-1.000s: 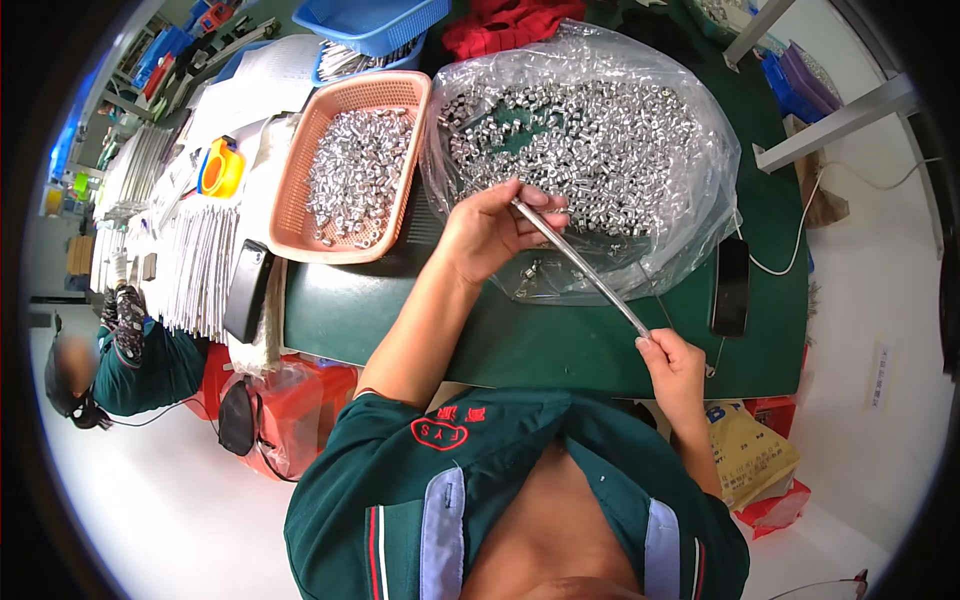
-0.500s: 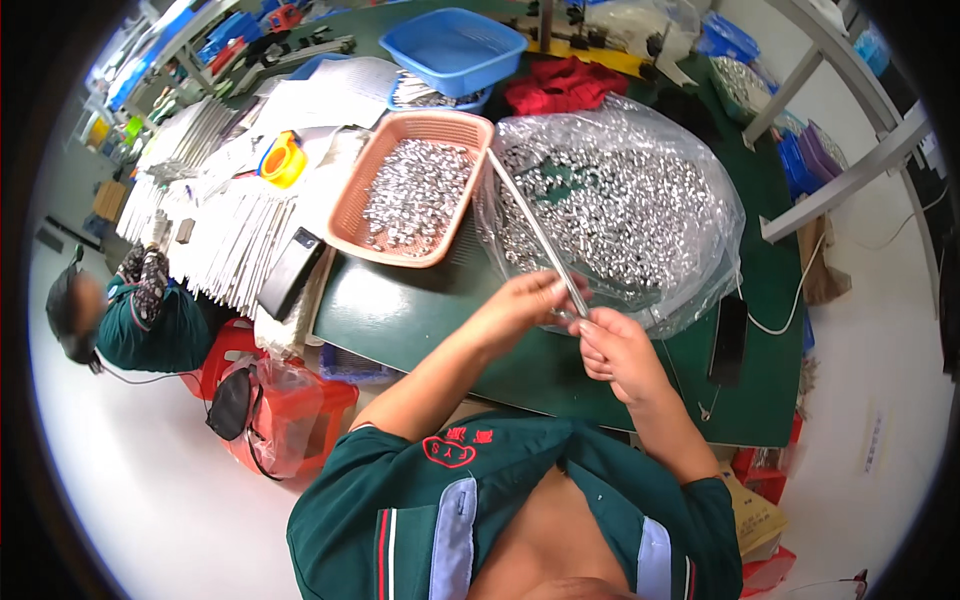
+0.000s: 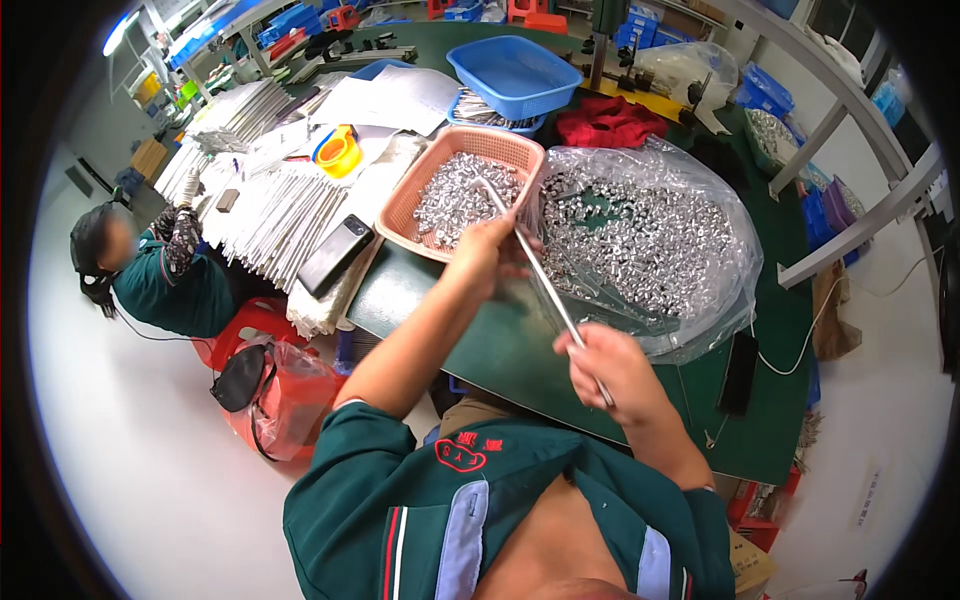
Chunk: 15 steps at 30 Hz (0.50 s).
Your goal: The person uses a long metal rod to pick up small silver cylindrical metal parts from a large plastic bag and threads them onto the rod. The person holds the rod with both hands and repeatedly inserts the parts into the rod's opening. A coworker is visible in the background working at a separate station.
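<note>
A long, thin silver metal rod slants across in front of me, its far end over the salmon-pink basket. My left hand is closed round the rod's upper part, beside the basket's near right corner. Closer to me, my right hand grips the lower part, and the rod's near end pokes out below the fingers. Small shiny metal pieces lie heaped in the basket. To its right, a large clear plastic bag lies spread open, with many similar small metal parts on it.
Left of the basket are a dark phone, bundles of white rods and a yellow tape roll. Blue baskets and a red cloth stand behind. Another dark phone lies right. A co-worker sits far left.
My left hand has moved away from my right, up along the rod toward the basket. The right hand has dropped slightly nearer to me. The view has shifted, showing more of the far room.
</note>
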### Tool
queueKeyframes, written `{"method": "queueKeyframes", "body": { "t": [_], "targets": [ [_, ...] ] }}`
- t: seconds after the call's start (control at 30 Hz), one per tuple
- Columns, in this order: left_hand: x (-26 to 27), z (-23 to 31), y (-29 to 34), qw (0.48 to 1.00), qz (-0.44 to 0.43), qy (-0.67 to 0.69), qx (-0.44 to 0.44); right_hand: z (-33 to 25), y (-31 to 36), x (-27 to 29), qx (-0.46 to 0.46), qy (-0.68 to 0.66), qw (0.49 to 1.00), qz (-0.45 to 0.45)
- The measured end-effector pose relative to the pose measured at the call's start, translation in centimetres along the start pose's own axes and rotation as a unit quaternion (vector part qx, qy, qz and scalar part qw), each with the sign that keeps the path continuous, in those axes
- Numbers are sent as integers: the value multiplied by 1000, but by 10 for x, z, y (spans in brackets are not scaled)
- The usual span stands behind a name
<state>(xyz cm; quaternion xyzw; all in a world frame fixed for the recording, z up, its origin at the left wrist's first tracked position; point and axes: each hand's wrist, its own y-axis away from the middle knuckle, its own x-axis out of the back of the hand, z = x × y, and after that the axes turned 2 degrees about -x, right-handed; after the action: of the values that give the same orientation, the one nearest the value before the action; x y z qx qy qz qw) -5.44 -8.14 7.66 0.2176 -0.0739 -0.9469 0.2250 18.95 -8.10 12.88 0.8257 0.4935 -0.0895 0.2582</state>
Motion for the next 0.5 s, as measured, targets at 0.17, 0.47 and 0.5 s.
{"method": "queueKeyframes", "body": {
  "t": [0.17,0.47,0.5],
  "targets": [
    [52,26,-52,995,75,50,41,15,73,25,23,20,998,57],
    [-21,-35,19,955,-114,-252,-112,94,77,82,153,200,889,382],
    [-25,-50,19,928,-101,-320,-160,97,77,85,152,216,881,392]
  ]
}}
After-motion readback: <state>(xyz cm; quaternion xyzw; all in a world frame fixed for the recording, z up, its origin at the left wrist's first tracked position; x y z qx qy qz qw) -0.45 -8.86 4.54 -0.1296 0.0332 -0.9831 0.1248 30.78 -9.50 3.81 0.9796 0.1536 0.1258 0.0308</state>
